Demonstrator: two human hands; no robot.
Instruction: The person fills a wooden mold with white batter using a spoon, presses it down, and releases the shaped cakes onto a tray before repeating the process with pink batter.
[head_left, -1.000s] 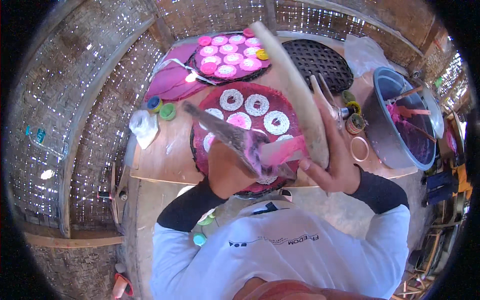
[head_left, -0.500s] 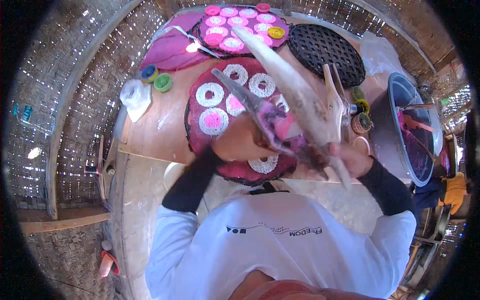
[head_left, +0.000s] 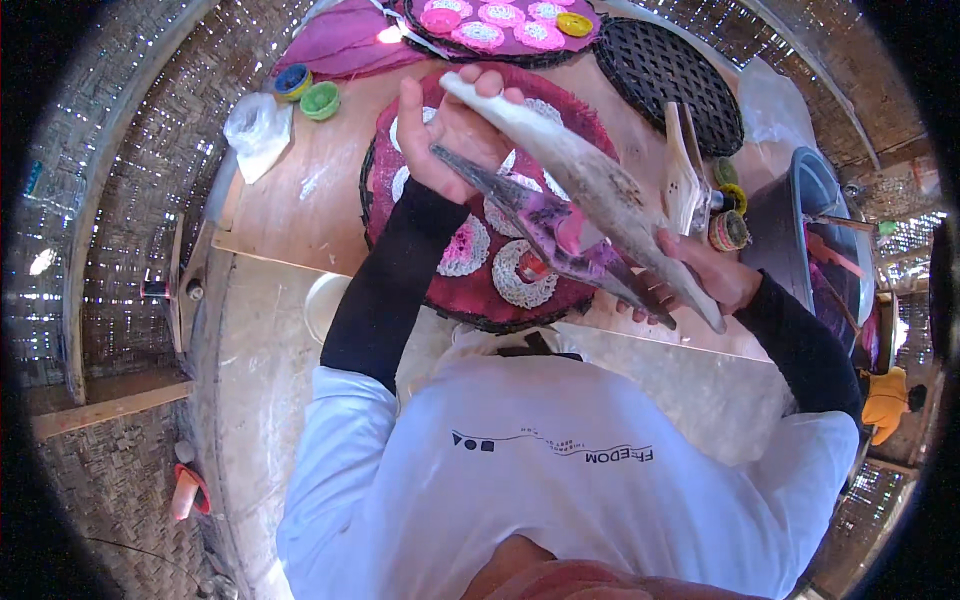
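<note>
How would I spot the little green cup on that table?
Start at the big round maroon tray under the left hand. Look past its far left edge, beside the crumpled plastic bag. Two small cups sit there: the green cup, not the blue cup.

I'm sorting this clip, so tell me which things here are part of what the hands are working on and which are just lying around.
In hand:
left hand gripping the long pale sheath
right hand at its lower end
pink-stained strip lying along it
round dark red tray of white lacy discs beneath

Lying about:
black woven tray
blue and green caps
crumpled plastic bag
grey basin
far tray of pink discs
</note>
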